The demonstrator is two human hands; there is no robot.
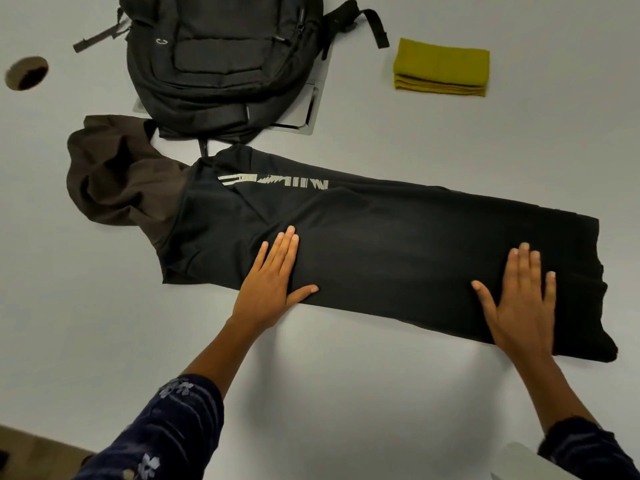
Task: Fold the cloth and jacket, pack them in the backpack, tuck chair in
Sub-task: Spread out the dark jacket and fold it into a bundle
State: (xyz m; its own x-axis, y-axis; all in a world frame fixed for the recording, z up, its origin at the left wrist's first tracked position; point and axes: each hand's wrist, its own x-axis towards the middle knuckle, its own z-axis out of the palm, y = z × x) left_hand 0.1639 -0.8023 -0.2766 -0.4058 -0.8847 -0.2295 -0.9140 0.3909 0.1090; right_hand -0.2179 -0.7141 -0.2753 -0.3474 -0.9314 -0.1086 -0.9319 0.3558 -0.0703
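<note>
A black jacket [398, 244] with a brown hood [117, 178] lies folded into a long strip across the white table [346, 393]. My left hand [273, 278] presses flat on its middle near the front edge, fingers straight. My right hand [519, 299] presses flat on the jacket's right end. A black backpack [221, 60] lies behind the jacket at the top. To its right sits a yellow-green cloth [441, 67], folded into a small rectangle.
A grey metal cable hatch [311, 109] shows under the backpack's right side. A round cable hole [26, 72] is in the table at far left. The table's front-left edge and brown floor [31, 448] appear at the bottom left.
</note>
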